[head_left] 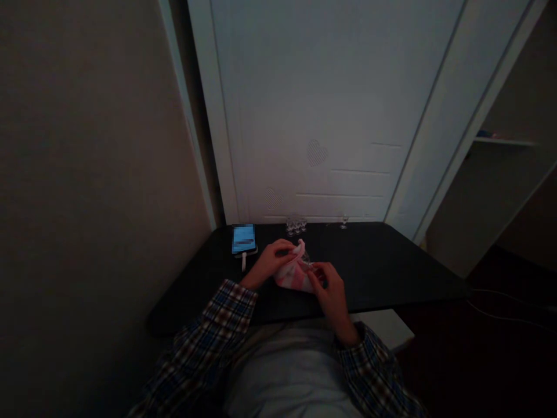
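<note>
A small pink-and-white bag (292, 280) rests on the dark table, its mouth facing up. My left hand (270, 260) pinches the bag's upper left rim. On the opposite side, my right hand (331, 287) has its fingers closed on the right edge. Something clear and shiny shows at the opening between the hands, too dim to name. Behind the bag stands a cluster of several small clear glasses (296, 225). One more small stemmed glass (344, 222) stands apart to their right.
A lit phone (243, 238) with a white plug and cable (244, 261) lies at the table's back left. The black table (391, 267) backs onto a white panel (339, 87) with heart patterns. A white box-like surface (385, 326) sits below the front edge at right.
</note>
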Demonstrator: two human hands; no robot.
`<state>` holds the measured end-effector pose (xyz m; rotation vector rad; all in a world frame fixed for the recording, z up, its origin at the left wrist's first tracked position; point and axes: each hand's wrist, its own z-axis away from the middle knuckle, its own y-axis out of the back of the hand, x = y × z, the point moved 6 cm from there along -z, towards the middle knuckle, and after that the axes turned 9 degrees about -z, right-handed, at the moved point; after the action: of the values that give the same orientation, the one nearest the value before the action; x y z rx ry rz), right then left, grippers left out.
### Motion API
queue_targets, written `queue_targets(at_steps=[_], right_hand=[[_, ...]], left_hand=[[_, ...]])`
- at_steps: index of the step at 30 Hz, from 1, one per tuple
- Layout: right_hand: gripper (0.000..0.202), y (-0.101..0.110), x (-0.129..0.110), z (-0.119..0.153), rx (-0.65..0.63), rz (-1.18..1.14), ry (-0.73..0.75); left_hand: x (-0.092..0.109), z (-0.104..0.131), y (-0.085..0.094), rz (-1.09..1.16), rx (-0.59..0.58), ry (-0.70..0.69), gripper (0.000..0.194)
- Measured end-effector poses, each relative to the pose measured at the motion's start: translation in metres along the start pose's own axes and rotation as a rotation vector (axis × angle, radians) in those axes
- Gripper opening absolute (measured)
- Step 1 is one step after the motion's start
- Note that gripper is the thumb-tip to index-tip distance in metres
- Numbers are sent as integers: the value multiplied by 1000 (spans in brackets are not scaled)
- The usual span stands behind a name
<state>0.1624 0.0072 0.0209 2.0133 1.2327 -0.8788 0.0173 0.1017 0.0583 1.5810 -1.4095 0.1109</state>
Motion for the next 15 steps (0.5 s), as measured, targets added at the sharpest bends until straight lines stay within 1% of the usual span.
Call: queue_targets(at_steps=[5,9,15], right_hand=[[16,2,-1,0,24,13,1],[15,2,-2,1,17,8,9],[15,2,-3,1,12,16,19]], left_hand=[[-11,-1,2,-45,65,90,22],[-16,-2,-1,23,73,128,25],[-20,-1,1,51,137,142,18]])
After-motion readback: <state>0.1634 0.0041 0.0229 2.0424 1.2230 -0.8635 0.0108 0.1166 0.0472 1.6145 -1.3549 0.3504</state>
